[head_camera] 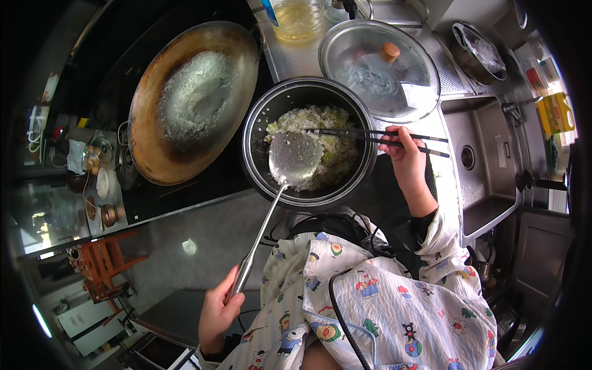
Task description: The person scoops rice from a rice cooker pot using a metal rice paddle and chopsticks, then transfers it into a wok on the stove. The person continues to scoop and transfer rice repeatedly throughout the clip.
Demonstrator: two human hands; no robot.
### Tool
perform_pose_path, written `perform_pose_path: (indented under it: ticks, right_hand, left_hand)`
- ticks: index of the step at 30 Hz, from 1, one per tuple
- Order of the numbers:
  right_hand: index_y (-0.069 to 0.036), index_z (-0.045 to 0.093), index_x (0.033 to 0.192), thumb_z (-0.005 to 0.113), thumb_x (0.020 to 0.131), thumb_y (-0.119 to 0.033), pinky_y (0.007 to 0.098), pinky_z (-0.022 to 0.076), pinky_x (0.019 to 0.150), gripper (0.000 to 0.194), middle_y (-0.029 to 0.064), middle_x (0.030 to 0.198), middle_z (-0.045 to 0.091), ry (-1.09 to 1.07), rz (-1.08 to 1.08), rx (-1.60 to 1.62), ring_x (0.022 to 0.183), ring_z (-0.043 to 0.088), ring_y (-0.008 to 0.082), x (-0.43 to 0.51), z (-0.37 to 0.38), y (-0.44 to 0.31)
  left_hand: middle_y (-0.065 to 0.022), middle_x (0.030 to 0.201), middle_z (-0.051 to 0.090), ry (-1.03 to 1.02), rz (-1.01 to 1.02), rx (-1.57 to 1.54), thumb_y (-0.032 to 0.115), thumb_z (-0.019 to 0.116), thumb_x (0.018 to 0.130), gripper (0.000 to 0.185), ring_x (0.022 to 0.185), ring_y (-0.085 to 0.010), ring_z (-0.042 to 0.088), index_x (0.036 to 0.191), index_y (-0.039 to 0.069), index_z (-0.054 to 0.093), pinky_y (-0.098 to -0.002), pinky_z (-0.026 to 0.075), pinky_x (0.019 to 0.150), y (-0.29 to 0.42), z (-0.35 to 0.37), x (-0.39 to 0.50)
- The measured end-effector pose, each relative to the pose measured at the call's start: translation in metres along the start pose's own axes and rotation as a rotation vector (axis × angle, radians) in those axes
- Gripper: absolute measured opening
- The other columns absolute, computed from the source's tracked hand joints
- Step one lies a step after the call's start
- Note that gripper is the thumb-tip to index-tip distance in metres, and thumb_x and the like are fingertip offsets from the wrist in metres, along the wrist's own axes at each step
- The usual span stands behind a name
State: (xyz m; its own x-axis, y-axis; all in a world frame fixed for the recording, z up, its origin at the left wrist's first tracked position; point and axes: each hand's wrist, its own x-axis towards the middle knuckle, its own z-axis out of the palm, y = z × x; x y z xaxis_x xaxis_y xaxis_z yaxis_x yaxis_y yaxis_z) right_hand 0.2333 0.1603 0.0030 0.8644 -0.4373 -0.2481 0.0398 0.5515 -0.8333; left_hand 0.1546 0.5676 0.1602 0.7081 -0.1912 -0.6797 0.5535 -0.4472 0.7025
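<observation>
My left hand [221, 305] grips the handle of a metal wok spatula [296, 156], whose wide blade lies over rice in a dark round pot [309, 199]. Black chopsticks [347, 132] are held in my right hand [407, 159] at the pot's right rim, their tips close to the top of the blade. The rice [340, 157] is mixed with pale green pieces, and some grains stick to the pot's inner wall. To the left, a large wok [150, 115] with a browned rim holds a whitish, bubbly-looking content [199, 97].
The wok stands on a black cooktop [185, 203]. Beyond the pot are a glass lid [402, 83] with a brown knob and an oil bottle [298, 18]. A steel sink [485, 185] is at the right, with a bowl [476, 60] holding plastic film behind it.
</observation>
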Motion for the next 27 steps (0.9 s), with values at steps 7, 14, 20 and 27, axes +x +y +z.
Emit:
perform_pose_path:
  ticks: [7,14,20,27]
  right_hand:
    - [0.006,0.061,0.099,0.05,0.097,-0.018,0.0267,0.0559,0.065,0.027,0.015,0.084,0.065,0.011,-0.01,-0.035,0.069,0.067,0.0209,0.003,-0.002,0.003]
    - [0.007,0.062,0.099,0.048,0.098,-0.019,0.0287,0.0567,0.064,0.029,0.0148,0.083,0.066,-0.056,0.031,0.093,0.064,0.067,0.0213,-0.024,0.006,0.001]
    - [0.006,0.062,0.097,0.048,0.097,-0.019,0.0296,0.0564,0.065,0.029,0.0141,0.083,0.066,-0.132,0.095,-0.095,0.07,0.067,0.0214,-0.042,0.016,0.002]
    - [0.006,0.063,0.1,0.049,0.098,-0.018,0.0324,0.0565,0.073,0.028,0.0143,0.088,0.065,-0.281,0.0,-0.2,0.08,0.066,0.0209,-0.048,0.017,-0.005]
  left_hand:
    - [0.0047,0.063,0.045,0.004,-0.003,0.051,-0.001,0.055,0.082,0.057,0.052,-0.0015,0.039,0.137,-0.005,0.042,-0.019,0.033,0.048,-0.001,-0.004,0.001]
    - [0.0039,0.064,0.045,0.025,0.044,0.059,-0.002,0.055,0.082,0.056,0.054,-0.0019,0.039,0.137,-0.004,0.043,-0.0189,0.033,0.049,-0.002,0.0,0.004]
    - [0.0036,0.064,0.046,0.036,0.072,0.088,-0.003,0.056,0.082,0.056,0.055,-0.0023,0.04,0.136,-0.004,0.043,-0.0192,0.034,0.05,-0.002,0.003,0.008]
    - [0.0053,0.068,0.045,-0.018,0.087,0.07,-0.003,0.054,0.085,0.057,0.053,-0.0006,0.035,0.14,-0.004,0.038,-0.0181,0.028,0.047,-0.003,0.003,0.01]
